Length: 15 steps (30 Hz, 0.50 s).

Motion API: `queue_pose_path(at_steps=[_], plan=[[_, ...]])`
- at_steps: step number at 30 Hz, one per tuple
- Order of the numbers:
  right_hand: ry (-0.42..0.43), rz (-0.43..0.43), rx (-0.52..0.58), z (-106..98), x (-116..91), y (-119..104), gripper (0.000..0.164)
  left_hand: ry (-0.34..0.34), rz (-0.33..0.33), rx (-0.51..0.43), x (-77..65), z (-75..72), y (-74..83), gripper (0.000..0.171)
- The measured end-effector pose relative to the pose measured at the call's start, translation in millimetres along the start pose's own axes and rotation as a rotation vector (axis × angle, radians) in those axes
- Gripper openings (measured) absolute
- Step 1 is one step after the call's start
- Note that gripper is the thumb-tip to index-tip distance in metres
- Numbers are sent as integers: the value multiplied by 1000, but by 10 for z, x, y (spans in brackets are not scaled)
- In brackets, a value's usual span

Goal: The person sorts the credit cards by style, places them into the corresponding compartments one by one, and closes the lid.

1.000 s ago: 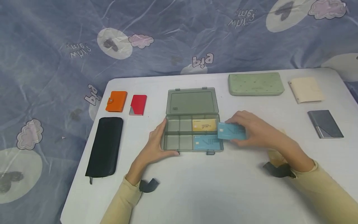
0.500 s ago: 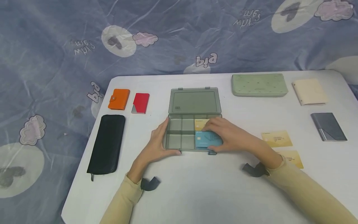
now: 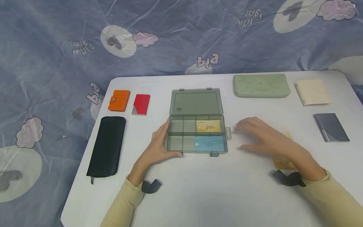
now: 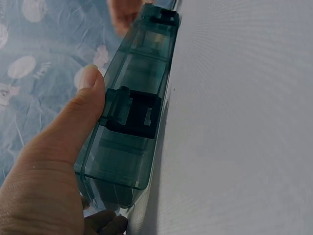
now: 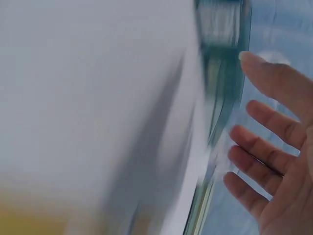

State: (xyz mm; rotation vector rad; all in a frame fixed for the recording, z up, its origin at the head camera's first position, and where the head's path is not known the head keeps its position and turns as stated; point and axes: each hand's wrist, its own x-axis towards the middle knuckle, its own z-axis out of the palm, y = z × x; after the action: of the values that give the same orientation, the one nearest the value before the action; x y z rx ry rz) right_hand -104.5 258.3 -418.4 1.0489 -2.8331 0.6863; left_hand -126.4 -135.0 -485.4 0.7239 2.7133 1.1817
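- Presently, storage box: centre of the frame, flat on the white table. Likeliest trouble: the box sliding or turning, should the left hand loosen while the right hand presses into it.
- Further risk: blue card, lower right compartment, left end seemingly riding on the compartment's edge; a sideways nudge could tip it, and the lid might then not seat.
- Box, appearance: translucent grey-green plastic, shallow, small compartments left, longer ones right; lid hinged back above. Front latch at the near edge; side latch jutting right, liable to snag a finger.
- Gold card: upper right compartment, just above the blue one.
- Left hand: gripping the box's left end, thumb along the near wall.
- Right hand: just beside the side latch, fingers parted, holding nothing.
- Loose gold cards: right of centre, partly behind the right forearm, count uncertain; the dark strap could drag them askew.
- Upper left: orange holder, red case; below them, black wallet.
- Upper right: green wallet, cream holder, dark grey case.
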Motion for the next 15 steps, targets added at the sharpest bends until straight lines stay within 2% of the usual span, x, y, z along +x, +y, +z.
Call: queue_pose_path(at_steps=[4, 9, 12, 15], plan=[[-12, 113, -53, -156, -337, 302, 53, 2, 7, 0, -4, -3, -3, 122], [-112, 305, -118, -288, -673, 546, 57, -3, 4, -3, -6, -9, 12, 122], [-169, 366, -148, -326, -772, 580, 61, -6, -2, 0, -9, -12, 27, 122], [-177, 364, -160, -332, -779, 566, 61, -7, -2, 3, -11, -12, 33, 122]])
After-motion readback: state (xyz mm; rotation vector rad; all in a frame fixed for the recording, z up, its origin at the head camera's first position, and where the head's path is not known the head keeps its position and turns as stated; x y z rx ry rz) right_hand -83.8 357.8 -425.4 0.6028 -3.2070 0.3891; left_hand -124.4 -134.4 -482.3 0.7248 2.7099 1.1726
